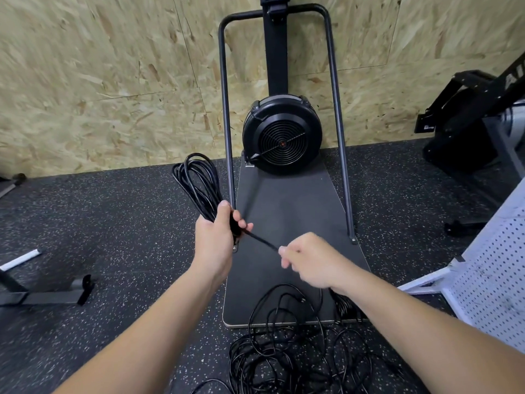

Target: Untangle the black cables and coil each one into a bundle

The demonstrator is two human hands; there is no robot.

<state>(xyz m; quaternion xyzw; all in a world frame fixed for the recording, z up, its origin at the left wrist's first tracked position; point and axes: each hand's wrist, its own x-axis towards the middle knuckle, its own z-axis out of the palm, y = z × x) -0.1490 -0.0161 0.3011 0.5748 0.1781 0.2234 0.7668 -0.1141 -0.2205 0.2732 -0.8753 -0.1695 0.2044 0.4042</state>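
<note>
My left hand (217, 237) grips a coiled black cable bundle (199, 183) at its lower end; the loops stick up and away toward the wall. A short taut stretch of that cable (262, 242) runs from the left hand to my right hand (308, 261), which pinches it between fingers and thumb. Below my arms a tangled heap of black cables (284, 354) lies on the speckled floor and partly over the near edge of a dark board. Another small dark cable bundle (345, 304) shows just under my right wrist.
A black fan-wheel exercise machine (281, 135) with a grey tube frame (227, 123) stands on a dark base board (284, 200) against the chipboard wall. A white perforated stand (488, 268) is at right, black equipment (466, 118) behind it. Metal bars (42, 294) lie at left.
</note>
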